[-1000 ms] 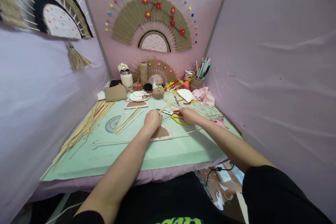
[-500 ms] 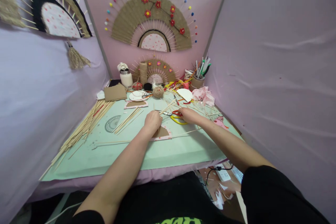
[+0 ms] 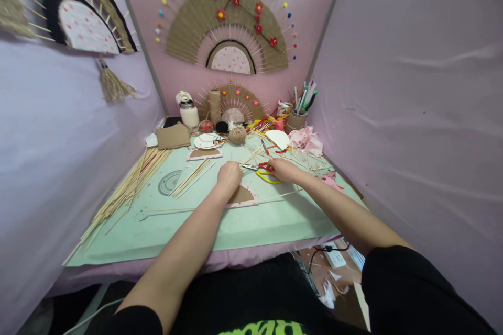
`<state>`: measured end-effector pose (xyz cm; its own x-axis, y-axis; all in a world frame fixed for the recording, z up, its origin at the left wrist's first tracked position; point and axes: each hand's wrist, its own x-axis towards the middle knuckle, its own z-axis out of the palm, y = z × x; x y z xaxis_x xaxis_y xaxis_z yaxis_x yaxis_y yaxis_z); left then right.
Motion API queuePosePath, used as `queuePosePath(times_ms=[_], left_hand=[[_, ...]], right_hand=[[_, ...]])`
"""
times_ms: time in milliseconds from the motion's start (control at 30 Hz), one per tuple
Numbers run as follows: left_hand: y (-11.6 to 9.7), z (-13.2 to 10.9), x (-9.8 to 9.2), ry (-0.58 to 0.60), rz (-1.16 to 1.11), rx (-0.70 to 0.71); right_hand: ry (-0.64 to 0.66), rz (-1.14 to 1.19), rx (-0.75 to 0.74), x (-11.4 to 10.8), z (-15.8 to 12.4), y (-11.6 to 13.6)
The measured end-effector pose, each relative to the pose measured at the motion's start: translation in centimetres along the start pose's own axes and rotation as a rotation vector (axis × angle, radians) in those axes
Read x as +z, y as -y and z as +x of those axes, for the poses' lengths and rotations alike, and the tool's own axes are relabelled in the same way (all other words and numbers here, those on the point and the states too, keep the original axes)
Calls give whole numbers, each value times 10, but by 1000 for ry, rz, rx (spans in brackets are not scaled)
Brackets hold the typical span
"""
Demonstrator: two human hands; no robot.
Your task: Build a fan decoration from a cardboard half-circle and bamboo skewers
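My left hand (image 3: 229,177) is closed around thin bamboo sticks (image 3: 251,156) whose ends stick out to its upper right. My right hand (image 3: 283,170) grips a pair of scissors (image 3: 269,177) with red and yellow handles. The blades point left and reach the sticks just beside my left hand. Below my left hand lies a brown cardboard half-disc (image 3: 242,196) edged with pink-spotted paper, and a long thin stick (image 3: 280,197) runs past it. Left of that hand rests a small bundle of sticks (image 3: 191,178).
A large pile of sticks (image 3: 121,188) covers the left edge, near a protractor (image 3: 170,182). Cardboard (image 3: 173,136), a twine ball (image 3: 237,135), a white half-disc (image 3: 277,139) and a tool pot (image 3: 297,120) stand along the back. Decorated fans (image 3: 188,29) hang on the walls.
The scissors and my right hand stay close to the sticks; the blades appear slightly more closed and nearer my left hand. The camera view has shifted a little.
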<state>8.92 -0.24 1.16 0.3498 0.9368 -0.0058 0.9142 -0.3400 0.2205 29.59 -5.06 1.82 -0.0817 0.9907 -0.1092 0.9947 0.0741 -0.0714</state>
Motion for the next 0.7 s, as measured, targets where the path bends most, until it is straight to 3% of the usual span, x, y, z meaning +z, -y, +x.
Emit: queuePosePath(times_ms=[200,333,533,700], left_hand=[[0,2,0,-36,-14,7],[5,1,-10,-86,-39,-3],[37,-11,-33,-288,-300,-129],[57,-15,-35,-382,-564,-227]], right_hand=[[-4,6,-2,-2,-1,1],[-10,9,-4,0,-1,0],[-14,-3,-5,0,-2,0],[-17,-46,-7,-5,-3,6]])
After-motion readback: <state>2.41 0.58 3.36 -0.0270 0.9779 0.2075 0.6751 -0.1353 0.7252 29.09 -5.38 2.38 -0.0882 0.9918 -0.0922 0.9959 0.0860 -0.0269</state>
